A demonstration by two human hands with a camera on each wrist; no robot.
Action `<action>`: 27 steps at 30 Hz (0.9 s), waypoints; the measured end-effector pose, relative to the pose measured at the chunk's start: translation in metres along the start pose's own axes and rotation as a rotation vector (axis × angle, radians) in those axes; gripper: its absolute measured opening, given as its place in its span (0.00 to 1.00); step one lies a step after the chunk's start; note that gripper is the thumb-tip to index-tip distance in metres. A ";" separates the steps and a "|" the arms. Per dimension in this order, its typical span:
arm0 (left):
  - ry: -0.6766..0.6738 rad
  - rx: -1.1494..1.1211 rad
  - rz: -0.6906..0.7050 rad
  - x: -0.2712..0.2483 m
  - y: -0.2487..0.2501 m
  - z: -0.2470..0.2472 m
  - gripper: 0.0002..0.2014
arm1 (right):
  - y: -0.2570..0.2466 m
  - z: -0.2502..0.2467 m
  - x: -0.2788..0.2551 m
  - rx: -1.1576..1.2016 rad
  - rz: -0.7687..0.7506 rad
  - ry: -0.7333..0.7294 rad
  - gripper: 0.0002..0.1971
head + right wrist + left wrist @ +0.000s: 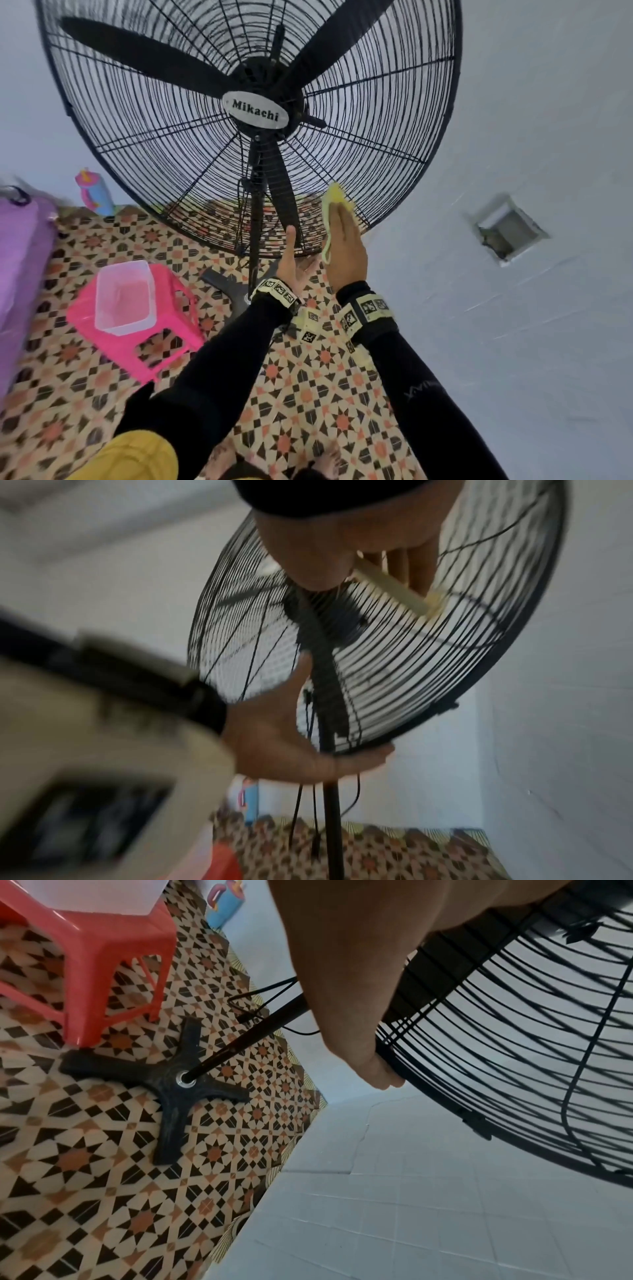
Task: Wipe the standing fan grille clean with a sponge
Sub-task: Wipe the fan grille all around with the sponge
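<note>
**Sponge pressed on the lower grille while the rim is held**

A yellow sponge (334, 209) is pressed flat against the lower right part of the black fan grille (376, 137) by the right hand (346, 246). The fingers of this hand are kept straight over the sponge; in the right wrist view the sponge (397, 591) is seen between the fingers and the wires. The bottom rim of the grille is held by the left hand (294, 263): the thumb is laid up on the front wires, and in the left wrist view the fingers (383, 1069) are seen curled under the rim. The two hands are close beside each other at the lowest part of the grille.

The grille carries an oval plate with the word "Mikachi" (255, 109) at its centre, and three dark blades are seen behind the wires. The fan is carried by a dark pole (240, 1042) that is set in a cross-shaped base (164, 1080) on the patterned tile floor (308, 394). To the left of the base a pink stool (171, 329) is placed, with a clear plastic tub (125, 298) on it. A colourful bottle (94, 192) is standing near the wall.
</note>
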State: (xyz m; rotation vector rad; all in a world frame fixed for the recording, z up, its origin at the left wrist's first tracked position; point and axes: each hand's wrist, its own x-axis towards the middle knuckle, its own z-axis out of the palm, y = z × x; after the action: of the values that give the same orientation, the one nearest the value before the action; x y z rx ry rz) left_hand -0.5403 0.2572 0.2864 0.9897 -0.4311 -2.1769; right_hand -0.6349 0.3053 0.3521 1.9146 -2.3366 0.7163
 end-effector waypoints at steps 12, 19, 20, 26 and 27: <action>0.040 0.140 0.051 -0.020 0.014 -0.015 0.41 | -0.008 0.006 -0.016 0.056 0.137 0.199 0.44; -0.230 0.148 0.025 0.069 -0.036 -0.056 0.42 | -0.069 -0.002 -0.038 0.189 -0.140 -0.167 0.34; -0.262 0.130 0.041 0.061 -0.028 -0.052 0.47 | -0.060 0.003 -0.041 0.136 -0.239 -0.171 0.35; 0.029 0.176 -0.072 0.015 0.004 -0.042 0.58 | -0.013 0.018 -0.046 0.050 0.005 0.265 0.41; 0.036 0.166 -0.066 0.006 0.013 -0.038 0.57 | -0.004 0.025 -0.045 -0.003 0.064 0.313 0.43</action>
State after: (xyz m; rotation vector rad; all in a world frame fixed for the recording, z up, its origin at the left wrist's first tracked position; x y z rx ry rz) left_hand -0.5088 0.2432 0.2655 1.1453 -0.5775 -2.2061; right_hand -0.6144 0.3367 0.3171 1.5949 -2.2090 0.9399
